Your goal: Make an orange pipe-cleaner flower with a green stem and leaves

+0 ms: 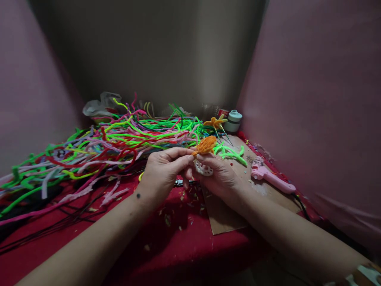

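Observation:
An orange fuzzy pipe-cleaner petal (206, 145) is held up between both hands, its rounded end pointing up and right. My left hand (160, 171) is closed, thumb and forefinger pinching the petal's narrow base. My right hand (222, 178) is closed too, its thumb and fingertips at the same base. Just under the petal, against the right hand's fingers, shows a white round piece with holes (204, 168); whether it is gripped I cannot tell. Below the hands lie scissors (179, 182), partly hidden.
Many coloured pipe cleaners (119, 139) heap across the left and back of the red cloth (166, 242). A pink glue gun (272, 178) and bent green pipe cleaners (232, 153) lie on a cardboard sheet (228, 220). Behind stand an orange pipe-cleaner flower (214, 122) and a pale green bottle (233, 120).

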Motion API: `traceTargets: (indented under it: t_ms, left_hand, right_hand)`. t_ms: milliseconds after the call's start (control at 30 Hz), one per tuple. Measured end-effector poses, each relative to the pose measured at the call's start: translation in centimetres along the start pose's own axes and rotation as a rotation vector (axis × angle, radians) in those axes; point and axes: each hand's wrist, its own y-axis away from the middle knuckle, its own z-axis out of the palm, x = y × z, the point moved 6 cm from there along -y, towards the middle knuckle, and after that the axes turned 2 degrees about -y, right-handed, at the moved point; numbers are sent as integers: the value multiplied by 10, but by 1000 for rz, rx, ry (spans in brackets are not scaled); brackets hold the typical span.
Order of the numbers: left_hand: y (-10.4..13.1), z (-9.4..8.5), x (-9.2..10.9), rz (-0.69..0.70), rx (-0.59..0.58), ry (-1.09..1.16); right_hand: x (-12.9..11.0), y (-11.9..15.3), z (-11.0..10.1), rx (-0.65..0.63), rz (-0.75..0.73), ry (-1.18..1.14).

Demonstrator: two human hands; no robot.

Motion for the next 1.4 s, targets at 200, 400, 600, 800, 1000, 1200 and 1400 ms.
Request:
traceTargets:
  t_ms: [200, 400, 600, 800, 1000, 1200, 1400]
  left_hand:
    - [-3, 11, -14, -224, -130, 383]
    - [-4, 13, -20, -253, -134, 425]
    - [-2, 10, -14, -64, 21, -19]
    - [-1, 6, 3, 380, 139, -522]
    - [12, 12, 6, 886, 166, -1186]
    - [11, 13, 7, 987, 139, -1339]
    - [12, 10, 21, 885, 122, -1121]
  right_hand:
    - [-3, -1, 6, -63, 11, 5]
    - [-1, -1, 1, -19, -37, 19]
    - [6, -1, 1, 47, 15, 12]
    - [7, -2, -11, 211, 6, -20]
    - [8, 0, -14, 246, -16, -29]
    - [4, 7, -11, 282, -37, 68]
    - [-2, 9, 1, 222, -14, 46]
